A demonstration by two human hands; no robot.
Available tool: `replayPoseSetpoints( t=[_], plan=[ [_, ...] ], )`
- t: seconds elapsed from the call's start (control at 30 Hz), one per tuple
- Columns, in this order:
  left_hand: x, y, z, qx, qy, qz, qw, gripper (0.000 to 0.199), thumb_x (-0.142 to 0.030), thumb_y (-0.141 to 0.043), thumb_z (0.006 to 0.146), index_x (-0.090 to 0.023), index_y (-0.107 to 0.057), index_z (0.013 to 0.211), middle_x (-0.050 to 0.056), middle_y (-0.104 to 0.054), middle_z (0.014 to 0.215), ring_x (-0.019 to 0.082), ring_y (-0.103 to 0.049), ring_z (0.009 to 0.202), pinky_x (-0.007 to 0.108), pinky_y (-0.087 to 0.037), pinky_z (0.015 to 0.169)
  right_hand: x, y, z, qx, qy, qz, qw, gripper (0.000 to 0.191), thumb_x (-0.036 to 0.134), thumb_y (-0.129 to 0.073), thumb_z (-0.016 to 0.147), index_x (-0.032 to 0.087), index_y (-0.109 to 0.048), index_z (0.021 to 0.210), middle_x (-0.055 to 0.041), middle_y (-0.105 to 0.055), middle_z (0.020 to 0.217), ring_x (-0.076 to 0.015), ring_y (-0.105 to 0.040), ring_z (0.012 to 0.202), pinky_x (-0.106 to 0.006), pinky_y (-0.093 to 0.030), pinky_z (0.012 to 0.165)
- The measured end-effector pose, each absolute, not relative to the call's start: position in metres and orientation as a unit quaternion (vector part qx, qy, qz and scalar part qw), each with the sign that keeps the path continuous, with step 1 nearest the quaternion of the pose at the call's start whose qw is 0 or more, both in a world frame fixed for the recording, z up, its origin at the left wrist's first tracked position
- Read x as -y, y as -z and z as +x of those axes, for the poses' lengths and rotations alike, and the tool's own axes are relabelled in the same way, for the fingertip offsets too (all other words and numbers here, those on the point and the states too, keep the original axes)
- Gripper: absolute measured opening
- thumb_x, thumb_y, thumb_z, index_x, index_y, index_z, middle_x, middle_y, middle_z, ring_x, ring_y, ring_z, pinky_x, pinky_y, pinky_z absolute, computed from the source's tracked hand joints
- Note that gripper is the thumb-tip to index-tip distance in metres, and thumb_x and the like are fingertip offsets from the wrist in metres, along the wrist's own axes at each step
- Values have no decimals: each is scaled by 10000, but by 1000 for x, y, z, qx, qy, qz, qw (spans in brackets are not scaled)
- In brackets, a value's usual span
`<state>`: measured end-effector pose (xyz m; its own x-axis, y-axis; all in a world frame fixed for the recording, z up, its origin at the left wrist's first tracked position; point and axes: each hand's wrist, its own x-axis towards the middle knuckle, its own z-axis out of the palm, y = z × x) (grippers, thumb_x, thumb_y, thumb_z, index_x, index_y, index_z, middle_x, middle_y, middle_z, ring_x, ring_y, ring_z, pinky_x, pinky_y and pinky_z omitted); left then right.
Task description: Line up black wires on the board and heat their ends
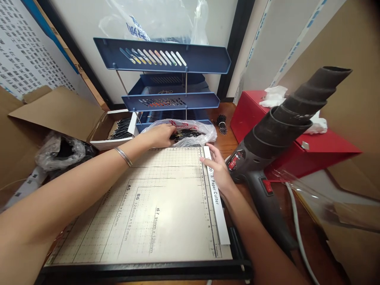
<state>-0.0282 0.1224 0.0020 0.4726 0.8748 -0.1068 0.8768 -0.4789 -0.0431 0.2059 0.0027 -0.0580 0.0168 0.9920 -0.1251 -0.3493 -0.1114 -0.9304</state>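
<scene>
The paper cutter (178, 213) lies in front of me, its cream board printed with a grid and size marks. My right hand (218, 166) grips its far right corner, thumb on top beside the white ruler strip (218, 209) and fingers at the outer side. Beyond the far edge, my left hand (162, 134) reaches to a clear plastic bag (208, 132) with curled fingers; their tips are partly hidden. Inside the bag lie many thin black wire-like pieces (188, 134), close to the left fingertips.
A blue tiered tray rack (172, 101) stands behind the bag. At left sits an open white box (97, 134) of thin black pieces. A black heat gun (267, 146), a red tissue box (246, 107) and a grey cable (292, 206) are at right. A tied black bundle (221, 124) lies near the rack.
</scene>
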Motion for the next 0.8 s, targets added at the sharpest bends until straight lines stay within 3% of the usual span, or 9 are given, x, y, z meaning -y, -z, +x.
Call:
replayPoseSetpoints(
  t=[0.17, 0.33, 0.53, 0.7, 0.8],
  plan=[
    [-129, 1, -34, -502, 80, 861, 3, 335, -303, -619, 866, -197, -808, 1122, 123, -818, 1120, 301, -728, 1012, 368, -474, 796, -2, 59, 205, 369, -598, -440, 559, 817, 408, -862, 657, 256, -602, 1416, -102, -697, 1516, -342, -532, 1553, -526, -430, 1319],
    [-131, 2, -33, -513, 92, 853, 5, 321, -311, -606, 869, -192, -834, 1062, 119, -814, 976, 296, -719, 870, 385, -459, 765, -1, 56, 205, 367, -600, -439, 559, 861, 410, -854, 642, 243, -602, 1447, -110, -692, 1521, -351, -521, 1563, -533, -429, 1323],
    [-132, 6, -37, -486, 48, 872, -41, 277, -286, -624, 870, -196, -809, 1055, 118, -814, 1094, 272, -725, 973, 353, -474, 777, -1, 56, 204, 362, -601, -444, 557, 834, 419, -851, 648, 275, -628, 1438, -80, -692, 1535, -352, -563, 1523, -545, -414, 1337],
    [-132, 10, -36, -475, 75, 875, -55, 250, -279, -575, 921, -215, -816, 943, 106, -818, 1050, 270, -733, 992, 359, -483, 788, -3, 59, 205, 371, -595, -445, 558, 836, 418, -842, 665, 262, -621, 1456, -95, -670, 1557, -358, -549, 1536, -547, -416, 1333],
    [-132, 12, -31, -478, 84, 872, -66, 271, -275, -569, 930, -203, -829, 958, 131, -817, 1125, 273, -734, 1011, 361, -489, 795, -4, 59, 205, 374, -592, -446, 558, 850, 429, -840, 656, 257, -622, 1460, -102, -660, 1566, -359, -532, 1550, -543, -411, 1337]
  ],
)
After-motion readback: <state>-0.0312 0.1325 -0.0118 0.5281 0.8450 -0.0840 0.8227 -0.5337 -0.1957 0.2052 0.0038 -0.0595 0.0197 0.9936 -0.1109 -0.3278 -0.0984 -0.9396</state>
